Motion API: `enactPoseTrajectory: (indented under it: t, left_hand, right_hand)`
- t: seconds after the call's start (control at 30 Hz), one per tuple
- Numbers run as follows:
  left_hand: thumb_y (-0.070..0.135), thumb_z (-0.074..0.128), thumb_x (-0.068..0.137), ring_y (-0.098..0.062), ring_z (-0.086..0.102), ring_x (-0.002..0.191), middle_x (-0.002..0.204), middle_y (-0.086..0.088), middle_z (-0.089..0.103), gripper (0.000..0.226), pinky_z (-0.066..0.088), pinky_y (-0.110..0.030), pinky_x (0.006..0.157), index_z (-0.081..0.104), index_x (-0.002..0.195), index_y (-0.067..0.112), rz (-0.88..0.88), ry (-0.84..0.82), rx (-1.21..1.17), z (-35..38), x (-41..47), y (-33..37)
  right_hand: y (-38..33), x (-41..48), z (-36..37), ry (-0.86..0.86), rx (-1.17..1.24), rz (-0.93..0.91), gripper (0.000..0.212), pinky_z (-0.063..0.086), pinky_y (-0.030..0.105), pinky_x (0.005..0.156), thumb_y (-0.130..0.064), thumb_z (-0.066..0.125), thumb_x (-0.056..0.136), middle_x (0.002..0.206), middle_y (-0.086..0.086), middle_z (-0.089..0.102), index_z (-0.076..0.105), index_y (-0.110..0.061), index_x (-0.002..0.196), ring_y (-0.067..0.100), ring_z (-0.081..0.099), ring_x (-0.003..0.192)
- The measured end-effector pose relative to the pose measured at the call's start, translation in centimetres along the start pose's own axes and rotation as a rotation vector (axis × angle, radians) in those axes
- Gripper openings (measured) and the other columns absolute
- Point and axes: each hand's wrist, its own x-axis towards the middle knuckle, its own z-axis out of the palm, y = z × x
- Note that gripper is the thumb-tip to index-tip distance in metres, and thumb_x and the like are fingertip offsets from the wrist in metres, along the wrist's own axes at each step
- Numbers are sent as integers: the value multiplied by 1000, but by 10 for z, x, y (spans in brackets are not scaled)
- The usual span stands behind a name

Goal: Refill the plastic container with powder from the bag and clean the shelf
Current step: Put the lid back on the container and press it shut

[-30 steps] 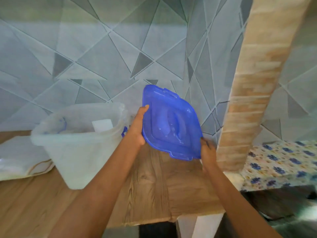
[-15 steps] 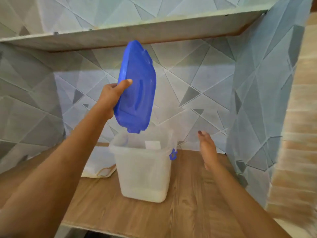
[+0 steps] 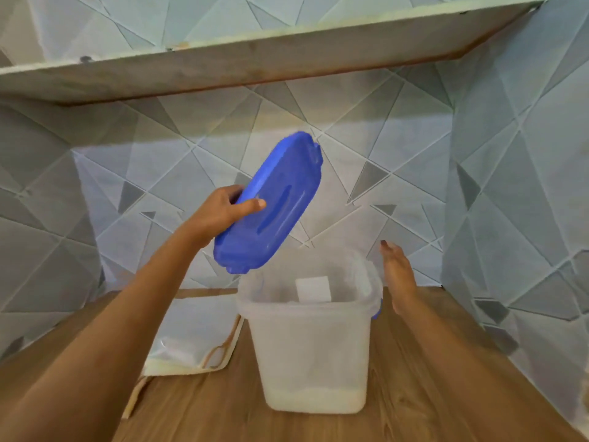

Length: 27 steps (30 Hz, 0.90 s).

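A translucent plastic container point(image 3: 310, 349) stands open on the wooden shelf point(image 3: 414, 393), with a thin layer of white powder at its bottom and a white card inside. My left hand point(image 3: 220, 210) grips a blue lid point(image 3: 271, 202), held tilted in the air just above the container's back left corner. My right hand point(image 3: 398, 275) hovers flat and empty beside the container's right rim, near its blue clip point(image 3: 377, 311). A pale bag point(image 3: 194, 339) lies flat on the shelf to the left of the container, partly behind my left arm.
An upper shelf board point(image 3: 255, 62) runs overhead across the view. Tiled walls with a triangle pattern point(image 3: 510, 186) close in the back and right side. The wooden shelf's front edge is out of view.
My left hand lowered the blue lid and tipped it from near upright to slanting over the container. A second ago both hands held the lid; my right hand is off it now.
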Motion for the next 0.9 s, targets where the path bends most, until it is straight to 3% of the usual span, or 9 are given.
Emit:
enactPoseTrajectory:
  t: [0.13, 0.23, 0.33, 0.4, 0.47, 0.53, 0.6, 0.67, 0.9]
  left_hand:
    - [61, 59, 49, -9, 54, 71, 78, 11, 60, 50, 44, -22, 70, 61, 85, 26, 150, -302, 277, 34, 4, -20]
    - [65, 57, 48, -4, 50, 70, 81, 16, 55, 54, 41, -22, 68, 54, 91, 32, 215, -404, 406, 58, -6, -33]
    - [58, 69, 55, -4, 49, 73, 90, 15, 49, 59, 34, -19, 64, 49, 105, 33, 326, -421, 538, 69, -16, -39]
    - [54, 76, 60, -10, 49, 82, 97, 13, 47, 66, 32, -22, 69, 45, 113, 29, 392, -443, 624, 76, -22, -37]
    - [57, 75, 61, -11, 46, 87, 103, 10, 50, 68, 29, -25, 76, 42, 113, 28, 443, -460, 724, 84, -27, -36]
    - [62, 73, 60, -10, 44, 87, 109, 7, 53, 72, 26, -25, 79, 41, 114, 27, 467, -474, 832, 86, -26, -36]
    - [64, 72, 59, -14, 49, 94, 113, 5, 54, 77, 25, -26, 82, 40, 117, 26, 454, -486, 916, 86, -22, -37]
    - [64, 72, 59, -17, 51, 102, 115, 3, 53, 78, 27, -27, 86, 38, 119, 25, 430, -506, 951, 87, -21, -36]
    - [55, 75, 61, -21, 48, 110, 118, -1, 49, 79, 29, -32, 86, 38, 122, 23, 396, -512, 1055, 92, -19, -31]
  right_hand:
    - [4, 2, 9, 97, 167, 73, 47, 33, 33, 104, -39, 30, 100, 141, 3, 45, 39, -16, 140, 17, 43, 117]
    - [8, 2, 1, 164, 288, 105, 47, 31, 28, 90, -40, 28, 100, 127, 2, 49, 40, -18, 139, 15, 43, 110]
    - [10, -1, -6, 229, 295, 108, 51, 30, 36, 107, -46, 27, 98, 137, 7, 48, 39, -18, 140, 21, 44, 119]
    - [22, 5, -11, 195, 334, 125, 70, 32, 42, 111, -69, 35, 85, 132, 3, 52, 49, -20, 133, 22, 48, 122]
    - [31, 8, -15, 137, 397, 145, 87, 42, 47, 104, -87, 45, 61, 127, 8, 60, 61, -23, 116, 27, 59, 112]
    - [20, -3, -14, 131, 377, 164, 67, 45, 44, 98, -74, 38, 81, 123, 10, 60, 60, -20, 114, 28, 60, 108]
    - [13, -4, -16, 198, 296, 149, 58, 35, 48, 109, -53, 25, 97, 141, 12, 46, 45, -14, 134, 30, 45, 128]
    - [14, -1, -18, 164, 252, 157, 59, 28, 49, 113, -49, 21, 98, 149, 12, 37, 37, -12, 141, 31, 36, 136]
    - [18, 6, -12, 64, 192, 236, 59, 32, 45, 108, -49, 22, 98, 147, 12, 40, 37, -12, 141, 31, 40, 133]
